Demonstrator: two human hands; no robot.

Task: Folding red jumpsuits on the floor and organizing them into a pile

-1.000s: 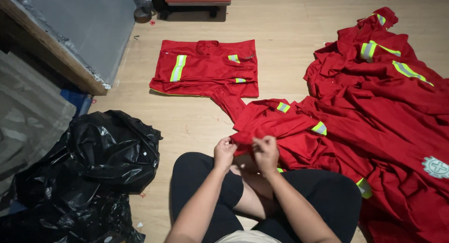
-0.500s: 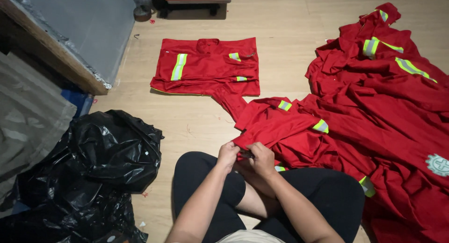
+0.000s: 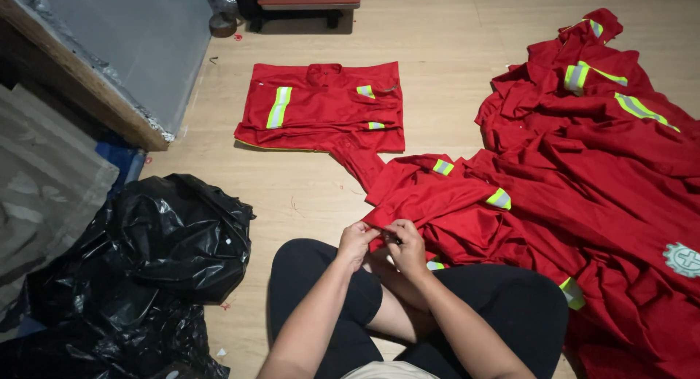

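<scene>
I am sitting cross-legged on the wooden floor [image 3: 313, 196], my black-trousered knees spread wide at the bottom of the view. Just above my lap, my left hand [image 3: 356, 242] and my right hand [image 3: 408, 248] are meeting, almost touching. Both are pinching the near edge of a red work garment [image 3: 437, 204]; each grip is narrow, closed on the cloth. A small dark thing is sitting between my right fingertips, too small for me to tell what it is. The garment is lying half on my right knee and is spreading away to the right, its yellow-and-grey reflective strips showing. It is running into a big loose pile of red garments [image 3: 605, 153] covering the floor on my right. To my left, a crumpled black plastic bag [image 3: 146, 255] is resting on the floor. Farther ahead, well apart from my hands, a folded red garment [image 3: 321, 105] is lying flat.
</scene>
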